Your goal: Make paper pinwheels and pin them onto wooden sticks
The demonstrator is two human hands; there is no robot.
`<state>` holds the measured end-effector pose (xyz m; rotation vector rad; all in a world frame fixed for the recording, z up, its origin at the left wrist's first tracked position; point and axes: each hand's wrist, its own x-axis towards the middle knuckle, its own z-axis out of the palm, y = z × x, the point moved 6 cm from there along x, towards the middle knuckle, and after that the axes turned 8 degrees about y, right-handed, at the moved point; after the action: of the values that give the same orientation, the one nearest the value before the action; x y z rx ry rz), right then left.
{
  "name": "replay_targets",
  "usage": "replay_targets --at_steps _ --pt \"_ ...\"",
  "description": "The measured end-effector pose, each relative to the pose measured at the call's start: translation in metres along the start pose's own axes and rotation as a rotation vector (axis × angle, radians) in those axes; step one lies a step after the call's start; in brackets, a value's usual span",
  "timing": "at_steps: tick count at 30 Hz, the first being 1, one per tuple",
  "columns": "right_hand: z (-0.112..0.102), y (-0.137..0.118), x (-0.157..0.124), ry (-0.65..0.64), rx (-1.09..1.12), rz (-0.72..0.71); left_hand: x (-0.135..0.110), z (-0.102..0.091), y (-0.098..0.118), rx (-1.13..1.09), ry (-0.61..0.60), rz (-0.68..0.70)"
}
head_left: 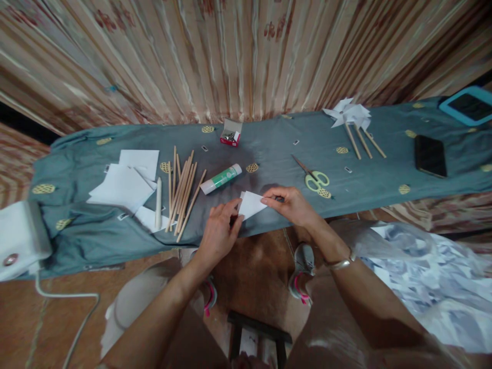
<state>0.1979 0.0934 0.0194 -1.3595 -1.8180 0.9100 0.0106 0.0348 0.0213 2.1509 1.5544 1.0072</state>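
Observation:
Between my two hands is a small folded piece of white paper (251, 204), held just above the table's near edge. My left hand (220, 228) pinches its left side between thumb and fingers. At the right-hand corner, my right hand (288, 204) grips the paper with thumb and forefinger. A glue stick (222, 179) with a green label lies beyond my left hand. Scissors (315, 179) with pale green handles rest open-bladed or closed, I cannot tell, beyond my right hand. Several wooden sticks (184, 189) are piled left of the glue stick.
White paper sheets (122, 188) and a white pen-like tool (158, 204) lie left. A red box of small metal pieces (230, 134) stands behind. Paper pinwheels (348, 114), a black phone (430, 156) and a blue-framed tablet (469, 105) are right. A bag of paper (434, 277) sits below.

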Motion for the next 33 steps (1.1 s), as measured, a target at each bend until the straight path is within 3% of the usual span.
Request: replay_targets --at_steps 6,9,13,18,33 --pt "0.004 0.003 0.001 0.038 -0.055 0.063 0.002 -0.007 0.002 0.122 0.004 0.052" --pt "0.005 0.004 0.001 0.031 -0.064 0.062 0.000 -0.005 0.016 0.166 0.019 0.196" --pt "0.006 0.004 0.002 0.034 -0.073 0.053 -0.011 0.012 0.034 0.179 -0.063 0.368" --pt "0.006 0.003 0.003 0.050 -0.094 0.051 -0.019 0.025 0.032 0.232 -0.127 0.347" --pt "0.007 -0.001 0.005 0.069 -0.133 0.064 -0.020 0.026 0.026 0.228 -0.136 0.322"
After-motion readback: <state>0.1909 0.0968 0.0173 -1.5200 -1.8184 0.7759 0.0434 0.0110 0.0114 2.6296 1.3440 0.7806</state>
